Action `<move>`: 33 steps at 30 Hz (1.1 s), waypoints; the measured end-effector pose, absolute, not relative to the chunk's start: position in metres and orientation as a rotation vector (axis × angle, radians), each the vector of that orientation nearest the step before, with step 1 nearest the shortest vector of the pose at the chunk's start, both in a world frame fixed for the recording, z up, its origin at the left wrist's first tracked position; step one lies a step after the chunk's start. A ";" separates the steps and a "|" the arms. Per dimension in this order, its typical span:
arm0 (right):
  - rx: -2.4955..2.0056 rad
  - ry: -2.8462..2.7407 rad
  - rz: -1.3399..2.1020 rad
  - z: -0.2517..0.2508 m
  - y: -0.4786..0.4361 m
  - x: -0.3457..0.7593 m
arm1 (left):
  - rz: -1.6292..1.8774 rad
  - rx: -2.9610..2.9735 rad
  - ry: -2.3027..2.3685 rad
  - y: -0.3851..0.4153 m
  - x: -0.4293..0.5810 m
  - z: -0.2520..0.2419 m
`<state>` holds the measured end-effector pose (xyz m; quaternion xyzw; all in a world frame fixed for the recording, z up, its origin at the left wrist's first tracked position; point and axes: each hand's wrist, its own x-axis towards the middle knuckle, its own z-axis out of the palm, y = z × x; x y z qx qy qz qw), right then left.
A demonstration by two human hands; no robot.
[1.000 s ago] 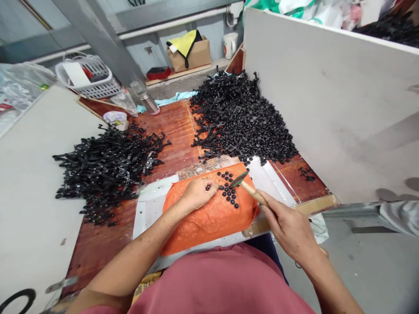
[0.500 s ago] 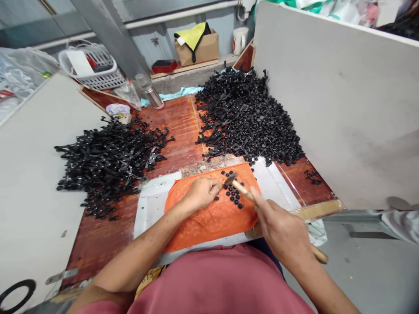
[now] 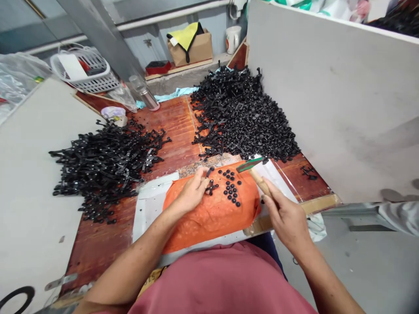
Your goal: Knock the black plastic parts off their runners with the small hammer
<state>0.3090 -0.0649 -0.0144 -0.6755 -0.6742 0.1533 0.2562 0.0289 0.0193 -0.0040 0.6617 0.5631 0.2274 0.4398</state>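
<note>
My left hand point(image 3: 194, 190) is over the left part of an orange cloth-covered pad point(image 3: 199, 226). Its fingers are bent around a small black branched part point(image 3: 211, 187) with round ends, partly hidden by the fingertips. My right hand point(image 3: 288, 218) is closed round the wooden handle of a hammer point(image 3: 261, 181). The hammer's head, green along one side, is raised above the pad's far right edge. A small dark spot shows at my right fingertips; I cannot make out what it is. Several black round caps point(image 3: 231, 190) lie on the pad between my hands.
A heap of black branched parts point(image 3: 104, 165) lies at left, and a larger heap of black pieces point(image 3: 245, 113) at the back right. Grey panels point(image 3: 327, 96) wall both sides. A metal flask point(image 3: 149, 97), white basket point(image 3: 87, 72), cardboard box point(image 3: 193, 48) and mug point(image 3: 233, 39) stand behind.
The hammer has lifted away from my left fingers, up and to the right. My left hand has shifted slightly left, and the black branched part now shows beside it.
</note>
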 end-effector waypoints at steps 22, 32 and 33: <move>-2.071 -1.861 0.458 -0.039 -0.069 0.324 | 0.690 1.173 1.229 -0.004 0.060 -0.018; -1.940 -1.880 0.523 -0.033 -0.075 0.323 | 0.638 1.215 1.376 -0.004 0.062 -0.026; -1.891 -1.891 0.525 -0.029 -0.077 0.322 | 0.638 1.211 1.371 -0.003 0.063 -0.026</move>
